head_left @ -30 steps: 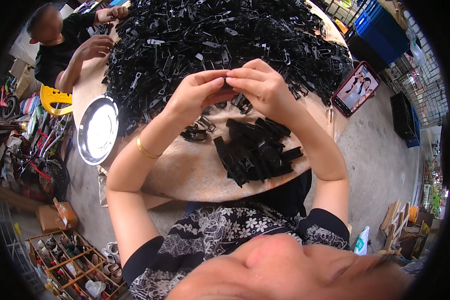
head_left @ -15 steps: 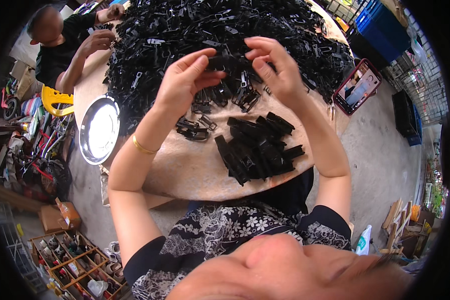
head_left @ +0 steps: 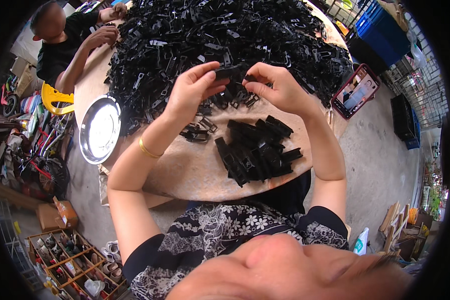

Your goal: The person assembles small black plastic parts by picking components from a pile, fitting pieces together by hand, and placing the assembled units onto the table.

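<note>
A long black piece (head_left: 226, 73), probably hard plastic, is up in front of me, seen dark against a dark heap, so its outline is hard to follow. My left hand (head_left: 194, 91) has it near one end, thumb on one side and fingers on the other, the grip closed to the thickness of the piece. My right hand (head_left: 277, 90) is just beside it, thumb and fingertips pinched on a small dark bit (head_left: 250, 78) — whether that is separate or part of the same piece, I cannot tell. I judge the piece light and stiff, a little slippery where it is smooth, with thin edges that might crack if bent; the long flat sides look the best place to hold, with a light pinch. Nearer my body, a cluster of chunky black pieces (head_left: 245, 156) lies on the pale, round-edged surface (head_left: 185, 182), with a few loose clips (head_left: 194, 133) to its left. Beyond my hands spreads the big heap of black parts (head_left: 220, 35). Further out are a shiny metal dish (head_left: 100, 131) on the left, a lit phone (head_left: 356, 91) on the right, and, at the far left, a co-worker's hand (head_left: 102, 36) at the heap's edge.
</note>
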Demonstrator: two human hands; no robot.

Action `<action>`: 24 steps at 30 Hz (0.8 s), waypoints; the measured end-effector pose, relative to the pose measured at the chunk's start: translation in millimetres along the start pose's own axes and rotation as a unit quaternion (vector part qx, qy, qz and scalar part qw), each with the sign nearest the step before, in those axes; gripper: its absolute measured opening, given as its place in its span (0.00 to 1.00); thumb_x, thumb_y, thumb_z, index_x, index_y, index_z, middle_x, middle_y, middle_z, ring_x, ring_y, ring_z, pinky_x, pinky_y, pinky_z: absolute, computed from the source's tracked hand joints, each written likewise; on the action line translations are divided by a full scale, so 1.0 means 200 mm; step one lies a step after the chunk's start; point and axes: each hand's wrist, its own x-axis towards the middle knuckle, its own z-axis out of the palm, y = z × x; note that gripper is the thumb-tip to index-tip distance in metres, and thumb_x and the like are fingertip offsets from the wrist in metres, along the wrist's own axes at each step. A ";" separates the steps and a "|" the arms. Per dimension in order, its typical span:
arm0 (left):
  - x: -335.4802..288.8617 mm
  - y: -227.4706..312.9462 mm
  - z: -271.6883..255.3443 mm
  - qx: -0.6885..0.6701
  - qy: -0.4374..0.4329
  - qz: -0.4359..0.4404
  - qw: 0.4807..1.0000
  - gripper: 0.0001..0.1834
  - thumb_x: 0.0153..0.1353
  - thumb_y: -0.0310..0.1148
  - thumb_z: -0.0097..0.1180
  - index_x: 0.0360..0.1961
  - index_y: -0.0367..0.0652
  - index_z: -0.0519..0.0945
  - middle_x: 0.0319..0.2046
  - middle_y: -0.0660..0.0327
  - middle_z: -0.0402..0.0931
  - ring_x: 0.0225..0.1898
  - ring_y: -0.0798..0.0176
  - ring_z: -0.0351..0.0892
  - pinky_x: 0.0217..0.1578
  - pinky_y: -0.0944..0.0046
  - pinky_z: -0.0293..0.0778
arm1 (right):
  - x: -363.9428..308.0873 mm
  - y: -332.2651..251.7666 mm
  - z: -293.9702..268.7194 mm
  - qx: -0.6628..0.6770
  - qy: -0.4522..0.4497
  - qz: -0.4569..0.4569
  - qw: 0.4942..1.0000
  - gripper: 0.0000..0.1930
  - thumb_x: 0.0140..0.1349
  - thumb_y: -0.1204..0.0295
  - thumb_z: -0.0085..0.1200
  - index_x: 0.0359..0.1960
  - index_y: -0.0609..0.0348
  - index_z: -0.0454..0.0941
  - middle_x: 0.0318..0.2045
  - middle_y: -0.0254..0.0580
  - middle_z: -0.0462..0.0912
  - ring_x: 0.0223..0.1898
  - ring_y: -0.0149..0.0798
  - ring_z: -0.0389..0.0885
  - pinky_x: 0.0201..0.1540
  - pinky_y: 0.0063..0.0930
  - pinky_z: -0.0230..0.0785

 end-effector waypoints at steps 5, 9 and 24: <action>-0.04 -0.02 0.06 0.066 -0.008 0.024 0.997 0.18 0.64 0.27 0.43 0.54 0.30 0.65 0.46 0.52 0.71 0.46 0.60 0.76 0.48 0.65 0.74 | 0.01 -0.07 0.04 0.070 0.022 0.044 0.996 0.09 0.61 0.75 0.48 0.41 0.66 0.72 0.28 0.37 0.79 0.30 0.24 0.75 0.32 0.18 0.69; -0.05 -0.04 0.10 0.095 -0.014 0.024 0.995 0.17 0.64 0.25 0.42 0.54 0.31 0.66 0.45 0.54 0.72 0.44 0.63 0.76 0.47 0.67 0.74 | 0.01 -0.04 0.09 -0.050 0.128 -0.035 0.990 0.12 0.55 0.70 0.55 0.38 0.65 0.73 0.27 0.50 0.80 0.30 0.41 0.81 0.32 0.28 0.71; -0.07 -0.07 0.10 0.219 -0.002 0.080 0.973 0.17 0.63 0.22 0.42 0.54 0.30 0.67 0.44 0.56 0.74 0.41 0.67 0.77 0.44 0.72 0.74 | 0.01 -0.01 0.13 -0.019 0.127 0.001 0.992 0.11 0.55 0.74 0.58 0.34 0.68 0.70 0.25 0.41 0.79 0.28 0.25 0.77 0.28 0.20 0.69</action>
